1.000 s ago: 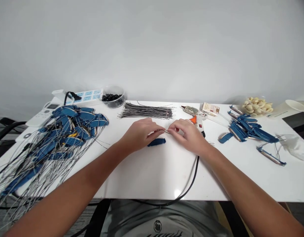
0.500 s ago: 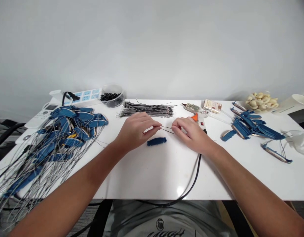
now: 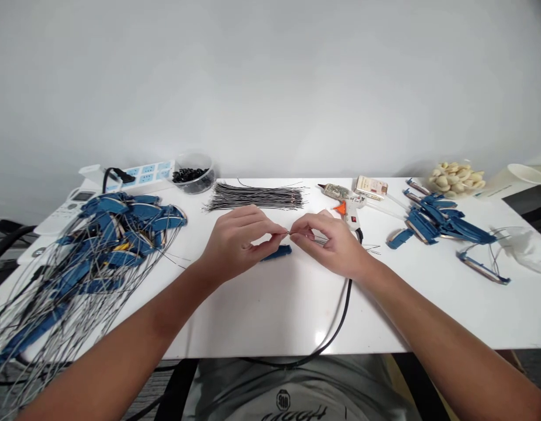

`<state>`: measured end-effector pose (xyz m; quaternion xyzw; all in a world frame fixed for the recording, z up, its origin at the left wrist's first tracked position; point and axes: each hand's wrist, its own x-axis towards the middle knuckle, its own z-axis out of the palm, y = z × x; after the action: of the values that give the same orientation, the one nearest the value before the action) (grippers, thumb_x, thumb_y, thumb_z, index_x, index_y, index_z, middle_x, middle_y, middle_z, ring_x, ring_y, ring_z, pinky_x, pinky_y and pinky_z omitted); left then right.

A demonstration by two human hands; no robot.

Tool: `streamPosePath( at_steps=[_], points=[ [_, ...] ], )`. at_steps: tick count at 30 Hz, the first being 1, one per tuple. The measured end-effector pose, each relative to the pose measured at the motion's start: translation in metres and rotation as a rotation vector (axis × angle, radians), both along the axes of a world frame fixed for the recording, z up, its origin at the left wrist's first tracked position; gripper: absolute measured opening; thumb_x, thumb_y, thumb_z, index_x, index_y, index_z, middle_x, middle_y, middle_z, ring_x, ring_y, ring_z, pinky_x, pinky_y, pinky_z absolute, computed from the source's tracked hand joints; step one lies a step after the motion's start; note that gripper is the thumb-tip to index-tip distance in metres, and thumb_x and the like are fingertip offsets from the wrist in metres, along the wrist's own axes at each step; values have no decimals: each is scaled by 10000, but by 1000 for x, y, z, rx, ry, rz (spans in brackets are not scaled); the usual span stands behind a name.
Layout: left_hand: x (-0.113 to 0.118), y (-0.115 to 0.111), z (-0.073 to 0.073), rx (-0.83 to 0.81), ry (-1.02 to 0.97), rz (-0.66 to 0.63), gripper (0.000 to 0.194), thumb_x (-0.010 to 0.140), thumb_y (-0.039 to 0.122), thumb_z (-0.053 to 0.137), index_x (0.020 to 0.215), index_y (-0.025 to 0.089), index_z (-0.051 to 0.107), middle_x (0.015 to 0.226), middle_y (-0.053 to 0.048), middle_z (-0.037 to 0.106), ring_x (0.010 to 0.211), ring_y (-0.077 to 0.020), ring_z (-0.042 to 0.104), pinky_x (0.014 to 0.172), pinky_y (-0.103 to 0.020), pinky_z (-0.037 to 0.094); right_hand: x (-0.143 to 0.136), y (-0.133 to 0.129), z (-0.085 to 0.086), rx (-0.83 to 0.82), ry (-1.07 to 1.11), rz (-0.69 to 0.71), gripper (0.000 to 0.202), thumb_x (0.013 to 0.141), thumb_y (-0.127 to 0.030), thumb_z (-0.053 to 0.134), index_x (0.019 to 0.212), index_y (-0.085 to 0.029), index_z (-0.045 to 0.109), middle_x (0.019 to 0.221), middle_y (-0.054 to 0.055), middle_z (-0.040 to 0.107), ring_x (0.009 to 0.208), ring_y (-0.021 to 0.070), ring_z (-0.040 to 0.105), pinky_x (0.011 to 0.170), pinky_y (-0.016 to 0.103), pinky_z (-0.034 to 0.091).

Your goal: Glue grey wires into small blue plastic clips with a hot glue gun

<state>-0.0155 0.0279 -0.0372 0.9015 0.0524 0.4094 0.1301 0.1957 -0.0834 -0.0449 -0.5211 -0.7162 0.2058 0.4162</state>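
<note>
My left hand [image 3: 246, 240] pinches the end of thin dark wires [image 3: 319, 239] between thumb and forefinger. Right against it, my right hand [image 3: 325, 241] is closed on the same wires, whose loose ends run out past its palm to the right. The fingertips of both hands nearly meet above the white table. Just below them lies a curved blue plastic piece [image 3: 279, 252], partly covered by my left hand. Behind the hands a bundle of straight dark wires [image 3: 257, 196] rests on the tabletop.
At left sprawls a heap of blue pieces with wires [image 3: 107, 234], near a power strip [image 3: 151, 172] and a tub of black parts [image 3: 193, 175]. To the right are a glue gun [image 3: 351, 213], a small box [image 3: 371, 187], more blue pieces [image 3: 428, 225] and a paper cup [image 3: 513, 181].
My right hand has moved left along the wires, so the fingertips of both hands are now almost touching. My left hand now covers part of the blue piece.
</note>
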Motion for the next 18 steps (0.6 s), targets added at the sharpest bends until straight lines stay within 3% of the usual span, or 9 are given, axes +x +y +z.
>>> streamPosePath(
  at_steps=[6,18],
  points=[
    [1,3,-8,4,-24,30,287,881,111,813,1143,218,765,841,9,759,738,-120,619,735,-268,528,-3,-2,-1,30,5,-50,91,1038,-252,633,978,-224,695,774,-47,631,711,125,529,824,345,387],
    [3,1,-7,-4,12,24,240,885,105,807,1090,217,756,868,19,769,768,-122,631,738,-273,522,-2,-2,2,11,-32,-61,113,1017,-226,628,928,-211,697,756,-65,625,676,101,520,838,350,382]
  ],
)
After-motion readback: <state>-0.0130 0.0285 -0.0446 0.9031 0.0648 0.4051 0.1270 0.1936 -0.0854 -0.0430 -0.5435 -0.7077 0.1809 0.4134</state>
